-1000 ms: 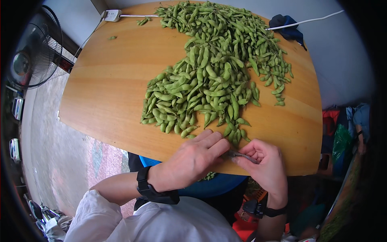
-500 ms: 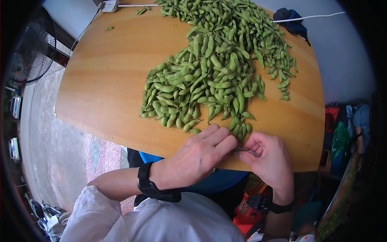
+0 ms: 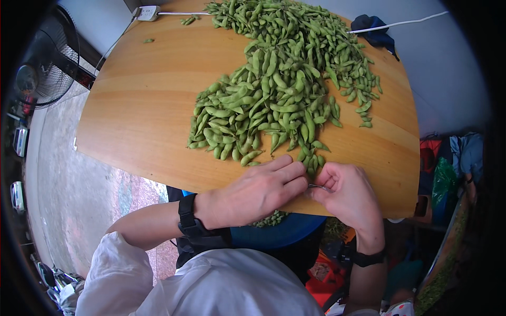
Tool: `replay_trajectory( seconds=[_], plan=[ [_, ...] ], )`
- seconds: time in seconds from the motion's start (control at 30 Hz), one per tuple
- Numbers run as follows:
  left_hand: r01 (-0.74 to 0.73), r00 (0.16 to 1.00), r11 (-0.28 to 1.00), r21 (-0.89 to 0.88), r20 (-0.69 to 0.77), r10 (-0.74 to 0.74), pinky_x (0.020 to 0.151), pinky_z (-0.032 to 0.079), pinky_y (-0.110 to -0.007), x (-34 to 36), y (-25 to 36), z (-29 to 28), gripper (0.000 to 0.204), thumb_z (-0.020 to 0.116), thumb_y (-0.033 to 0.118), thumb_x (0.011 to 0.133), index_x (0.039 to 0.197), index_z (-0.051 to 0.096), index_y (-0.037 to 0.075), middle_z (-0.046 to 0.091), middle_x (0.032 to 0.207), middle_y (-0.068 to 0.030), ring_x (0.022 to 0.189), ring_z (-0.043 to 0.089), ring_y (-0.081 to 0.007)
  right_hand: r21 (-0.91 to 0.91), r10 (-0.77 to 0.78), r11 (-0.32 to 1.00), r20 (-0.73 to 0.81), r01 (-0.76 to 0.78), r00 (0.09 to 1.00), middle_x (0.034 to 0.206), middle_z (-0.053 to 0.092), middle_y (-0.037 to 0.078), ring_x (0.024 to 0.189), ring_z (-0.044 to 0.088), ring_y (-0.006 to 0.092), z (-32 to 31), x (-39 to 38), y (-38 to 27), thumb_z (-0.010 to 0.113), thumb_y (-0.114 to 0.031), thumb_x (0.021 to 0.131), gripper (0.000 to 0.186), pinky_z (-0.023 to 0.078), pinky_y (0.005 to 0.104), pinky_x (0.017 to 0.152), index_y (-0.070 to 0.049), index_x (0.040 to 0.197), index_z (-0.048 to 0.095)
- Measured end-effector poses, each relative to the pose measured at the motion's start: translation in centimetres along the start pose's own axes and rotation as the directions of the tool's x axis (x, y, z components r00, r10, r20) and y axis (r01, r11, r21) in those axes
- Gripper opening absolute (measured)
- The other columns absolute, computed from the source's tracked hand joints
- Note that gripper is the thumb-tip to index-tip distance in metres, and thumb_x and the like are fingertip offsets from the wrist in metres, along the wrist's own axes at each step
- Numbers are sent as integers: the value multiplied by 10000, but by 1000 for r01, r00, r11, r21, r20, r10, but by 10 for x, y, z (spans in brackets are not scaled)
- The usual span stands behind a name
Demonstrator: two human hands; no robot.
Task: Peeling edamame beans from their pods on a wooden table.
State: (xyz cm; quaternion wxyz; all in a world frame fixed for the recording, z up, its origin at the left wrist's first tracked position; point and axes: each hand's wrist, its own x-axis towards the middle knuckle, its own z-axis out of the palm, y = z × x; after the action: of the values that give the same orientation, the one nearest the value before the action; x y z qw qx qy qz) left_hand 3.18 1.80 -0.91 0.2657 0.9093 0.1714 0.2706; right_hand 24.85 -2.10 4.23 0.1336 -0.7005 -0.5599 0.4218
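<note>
Near the front edge of the wooden table (image 3: 132, 100), my left hand (image 3: 263, 192) has its fingers bent and pressed together, their tips and whatever they grip hidden beneath. Just to its right, my right hand (image 3: 348, 195) is closed on a small, slim metal tool (image 3: 319, 186), whose far end meets my left fingers. A small group of green pods (image 3: 311, 160) lies directly beyond both hands, joined to a large pile of pods (image 3: 269, 89) reaching to the back. Under the table edge, a blue basin (image 3: 295, 237) in front of my body holds small green pieces (image 3: 269, 220).
A power strip (image 3: 147, 13) with white cable sits at the back left, a dark cloth (image 3: 369, 31) at the back right. A standing fan (image 3: 45, 68) is left of the table. Bags and clothing (image 3: 445, 171) lie at the right; red plastic items (image 3: 321, 287) are below.
Both hands have shifted slightly up in the picture, staying together with the tool between them. More of the basin and the small green pieces in it now shows.
</note>
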Motion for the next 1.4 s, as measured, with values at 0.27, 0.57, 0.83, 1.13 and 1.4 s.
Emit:
replay_trajectory(
  seconds=[0.27,0.57,0.83,1.13,1.4],
  plan=[
    [-117,993,992,42,-19,118,786,548,-384,-14,-5,-4,186,691,92,821,971,635,-4,571,1017,-111,953,610,-287,-28,-29,999,-49,28,998,701,694,145,626,673,262,3,-7,-2,811,-80,827,148,519,396,642,3,858,692],
    [-35,996,994,108,-79,44,717,546,-388,-18,8,-1,225,751,86,796,975,655,-12,576,976,-110,865,627,-276,-1,-115,993,-117,116,986,801,723,164,693,700,322,12,-21,1,769,-148,855,188,551,424,709,-15,967,698],
    [-44,993,993,108,-108,56,709,570,-384,-25,7,-1,273,833,27,764,1005,716,-24,675,1048,-129,842,681,-288,-131,-383,924,-284,360,879,840,679,167,789,696,348,39,-11,0,746,-126,861,204,553,404,765,34,974,692],
    [124,966,971,-205,-197,-165,718,564,-354,-26,11,2,195,819,81,874,993,684,6,688,1009,-114,844,689,-263,363,-145,898,-289,248,946,746,666,42,647,582,81,47,-26,1,730,-42,915,75,479,298,607,-1,930,669],
    [468,721,238,-851,212,-660,600,520,-213,-14,18,2,213,803,149,953,1029,648,26,702,920,0,732,655,-59,452,-86,863,-310,226,947,740,665,-10,655,578,30,49,-39,-4,760,15,894,94,470,226,601,-9,945,684]
  ],
)
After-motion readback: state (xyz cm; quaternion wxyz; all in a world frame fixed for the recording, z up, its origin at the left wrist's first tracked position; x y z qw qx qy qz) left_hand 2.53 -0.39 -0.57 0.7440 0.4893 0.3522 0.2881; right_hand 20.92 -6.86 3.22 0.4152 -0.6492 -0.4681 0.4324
